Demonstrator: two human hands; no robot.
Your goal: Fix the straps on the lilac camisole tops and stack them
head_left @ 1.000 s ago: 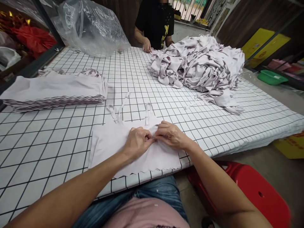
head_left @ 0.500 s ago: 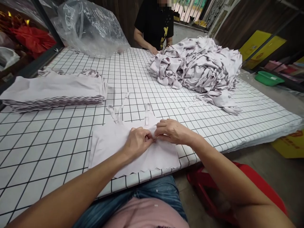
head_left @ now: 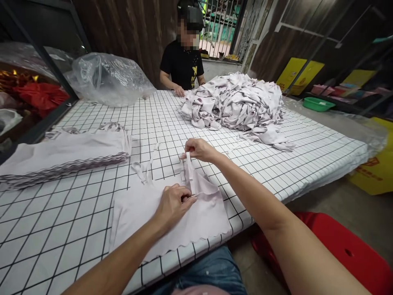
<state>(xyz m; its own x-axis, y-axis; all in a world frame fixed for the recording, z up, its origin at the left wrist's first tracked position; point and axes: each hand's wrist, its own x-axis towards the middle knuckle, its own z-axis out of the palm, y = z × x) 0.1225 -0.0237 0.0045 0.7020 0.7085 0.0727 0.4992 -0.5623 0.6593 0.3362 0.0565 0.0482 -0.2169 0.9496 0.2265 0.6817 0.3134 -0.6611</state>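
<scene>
Left hand (head_left: 172, 203) rests on a pale lilac camisole (head_left: 172, 215) lying flat at the near edge of the white black-gridded surface (head_left: 76, 229); fingers curled and pressed together, pinching the base of a thin lilac strap (head_left: 190, 174). What sits under the fingertips is hidden. Right hand (head_left: 198, 149), farther off, pinches the strap's far end, drawing it taut. Left: flat stack of folded lilac garments (head_left: 61, 157), cut off at the frame edge. Far right: loose heap of lilac garments (head_left: 236, 102). Far left: crumpled clear plastic bag (head_left: 107, 80), contents unclear. A second person (head_left: 182, 61) stands at the far edge.
</scene>
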